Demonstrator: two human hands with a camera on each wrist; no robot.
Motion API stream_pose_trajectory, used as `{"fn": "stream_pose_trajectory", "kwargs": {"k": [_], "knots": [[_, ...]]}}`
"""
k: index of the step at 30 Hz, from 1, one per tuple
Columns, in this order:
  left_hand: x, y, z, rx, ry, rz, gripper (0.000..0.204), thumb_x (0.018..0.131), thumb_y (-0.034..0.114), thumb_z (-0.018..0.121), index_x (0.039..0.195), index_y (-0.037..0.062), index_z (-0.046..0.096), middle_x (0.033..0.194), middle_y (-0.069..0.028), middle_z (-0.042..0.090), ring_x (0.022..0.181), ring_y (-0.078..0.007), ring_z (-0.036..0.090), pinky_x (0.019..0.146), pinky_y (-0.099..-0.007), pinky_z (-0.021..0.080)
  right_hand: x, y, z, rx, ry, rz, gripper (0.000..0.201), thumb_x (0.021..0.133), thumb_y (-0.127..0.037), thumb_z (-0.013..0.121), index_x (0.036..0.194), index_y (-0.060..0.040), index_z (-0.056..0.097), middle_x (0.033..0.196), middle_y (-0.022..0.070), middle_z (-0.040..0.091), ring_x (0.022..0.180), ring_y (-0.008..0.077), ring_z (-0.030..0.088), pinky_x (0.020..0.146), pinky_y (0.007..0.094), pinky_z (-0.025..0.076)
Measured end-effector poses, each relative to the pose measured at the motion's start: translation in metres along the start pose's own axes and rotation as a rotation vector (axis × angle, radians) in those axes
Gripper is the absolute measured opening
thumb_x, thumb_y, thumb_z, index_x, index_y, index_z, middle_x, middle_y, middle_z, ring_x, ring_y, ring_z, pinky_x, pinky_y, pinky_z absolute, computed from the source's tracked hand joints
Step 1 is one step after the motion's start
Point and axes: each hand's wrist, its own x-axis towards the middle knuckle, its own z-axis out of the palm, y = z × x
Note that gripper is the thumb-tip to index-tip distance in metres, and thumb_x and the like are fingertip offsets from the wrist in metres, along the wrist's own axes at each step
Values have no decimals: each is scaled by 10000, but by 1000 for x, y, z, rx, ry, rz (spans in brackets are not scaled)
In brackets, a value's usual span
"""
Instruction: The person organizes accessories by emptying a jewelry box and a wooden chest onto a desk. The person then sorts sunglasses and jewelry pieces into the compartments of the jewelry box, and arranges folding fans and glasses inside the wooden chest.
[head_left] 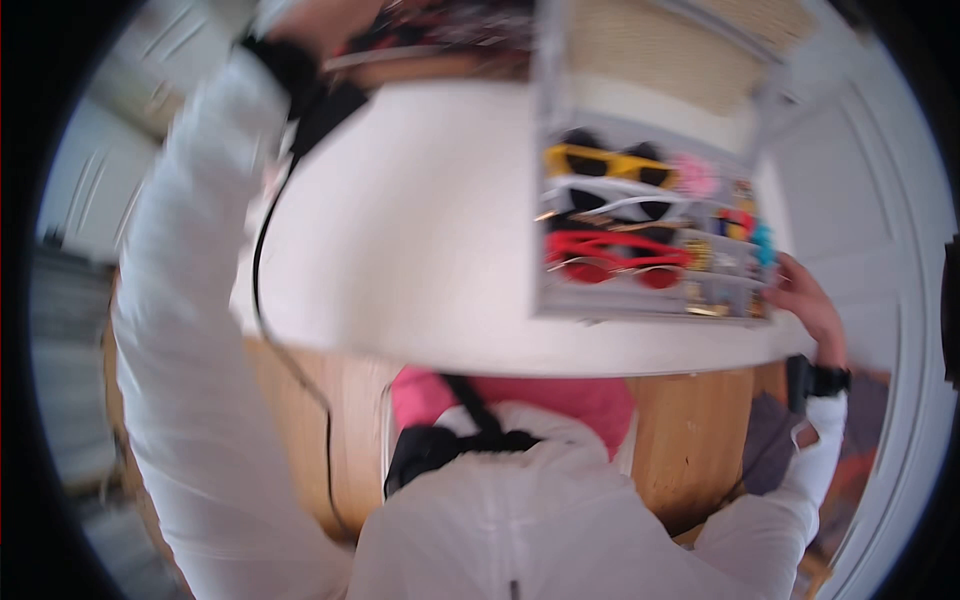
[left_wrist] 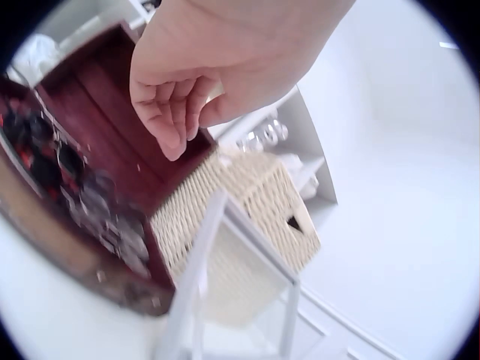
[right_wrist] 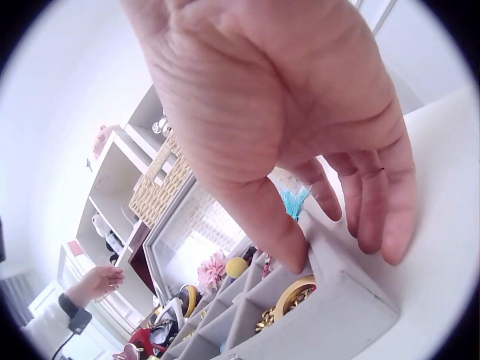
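Note:
My right hand (head_left: 808,300) holds the side wall of a grey jewelry box (right_wrist: 352,300), thumb over the inner edge and fingers down its outer side. The box's glass lid (left_wrist: 247,255) stands raised. Yellow sunglasses (head_left: 610,162), white sunglasses (head_left: 620,203) and red sunglasses (head_left: 610,247) lie in rows in it. Small compartments beside them hold trinkets, including a gold bangle (right_wrist: 289,296) and a turquoise tassel (right_wrist: 295,201). My left hand (left_wrist: 217,67), fingers loosely bent, hovers over an open dark-red wooden box (left_wrist: 97,127); nothing shows between its fingers.
Dark glasses (left_wrist: 90,187) fill the wooden box's front part. A wicker basket (left_wrist: 225,187) stands behind the raised lid. Both boxes are on a white table (head_left: 400,220). A black cable (head_left: 258,270) hangs from my left wrist across the table edge.

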Motion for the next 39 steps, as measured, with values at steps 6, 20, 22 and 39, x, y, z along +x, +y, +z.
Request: {"fn": "stream_pose_trajectory", "kwargs": {"k": [6, 20, 22, 39], "knots": [[-13, -44, 105, 250, -258, 165, 299, 871, 307, 567, 886, 10, 592, 671, -18, 544, 528, -76, 514, 457, -228, 405, -3, 0, -45, 8, 415, -191, 329, 874, -233, 570, 1122, -18, 549, 866, 8, 575, 746, 80, 544, 691, 242, 474], [-28, -48, 98, 111, -214, 73, 198, 888, 120, 533, 1037, -9, 553, 762, -21, 597, 544, -55, 497, 458, -202, 368, 36, 17, -121, 260, 817, -165, 213, 850, -164, 587, 998, -16, 624, 852, 53, 630, 725, 118, 606, 700, 247, 509], [-32, -45, 98, 72, -240, 81, 237, 890, 115, 533, 1080, -27, 538, 814, -37, 602, 571, -66, 502, 476, -204, 374, 47, 15, -133, 278, 830, -156, 207, 850, -160, 586, 996, -18, 626, 849, 53, 631, 726, 120, 607, 702, 249, 509], [-48, -33, 100, 21, -249, 78, 317, 881, 108, 537, 1162, -35, 507, 975, -72, 627, 689, -101, 568, 577, -230, 447, 65, -46, -137, 236, 804, -309, 194, 850, -157, 597, 949, 5, 637, 823, 68, 644, 724, 122, 618, 693, 245, 506]]}}
